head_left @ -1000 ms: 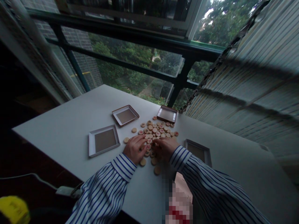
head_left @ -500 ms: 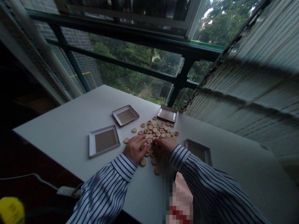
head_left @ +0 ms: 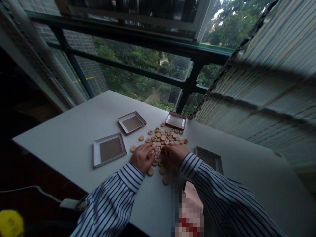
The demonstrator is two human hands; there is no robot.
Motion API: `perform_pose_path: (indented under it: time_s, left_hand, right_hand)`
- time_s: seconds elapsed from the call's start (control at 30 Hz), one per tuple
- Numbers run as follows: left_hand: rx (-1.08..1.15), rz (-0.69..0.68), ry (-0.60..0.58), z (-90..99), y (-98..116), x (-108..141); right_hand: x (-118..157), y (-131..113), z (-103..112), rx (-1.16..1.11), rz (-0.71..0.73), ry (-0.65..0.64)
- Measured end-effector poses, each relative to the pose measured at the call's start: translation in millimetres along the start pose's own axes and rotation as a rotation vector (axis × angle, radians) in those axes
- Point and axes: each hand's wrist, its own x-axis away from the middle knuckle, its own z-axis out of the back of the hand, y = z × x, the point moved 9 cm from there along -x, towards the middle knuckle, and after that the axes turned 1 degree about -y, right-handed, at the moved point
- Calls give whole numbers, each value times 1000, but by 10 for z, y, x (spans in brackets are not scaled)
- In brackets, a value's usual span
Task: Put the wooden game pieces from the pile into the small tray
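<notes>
Round wooden pieces [head_left: 163, 137], some with red or black characters, lie in a loose heap on the white table [head_left: 74, 131]. My left hand [head_left: 142, 157] rests at the heap's left side, fingers curved over several pieces; whether it grips one is hidden. On the right side, my right hand [head_left: 173, 154] has its fingers bent and pressed together low over the pieces, and what is between them cannot be made out. Single pieces lie apart, one near my left hand [head_left: 133, 148] and one toward the front [head_left: 166, 179].
Shallow open boxes stand around the heap: at left [head_left: 110, 149], back left [head_left: 132, 122], back right [head_left: 175, 120] and right [head_left: 209, 159], the last partly behind my right sleeve. A pink, partly blurred object [head_left: 194, 197] is at the front. A white adapter [head_left: 70, 203] hangs near the table's left edge.
The view has shifted very slightly. Both hands stay in nearly the same place over the heap, with only a small movement of the right fingers.
</notes>
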Motion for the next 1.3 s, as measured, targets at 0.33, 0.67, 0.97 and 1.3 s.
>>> perform_pose_path:
  time_s: [0.33,0.67,0.97,1.3]
  left_hand:
    - [13,-33,48,32,22,-9]
    - [71,-49,29,67,196,-80]
    - [229,87,-58,22,361,-135]
    - [503,282,-181,-202,386,-141]
  right_hand:
    - [126,61,131,-49,37,143]
    - [323,39,297,-83,62,240]
    - [530,47,417,-127,64,284]
    - [718,88,468,-176,80,374]
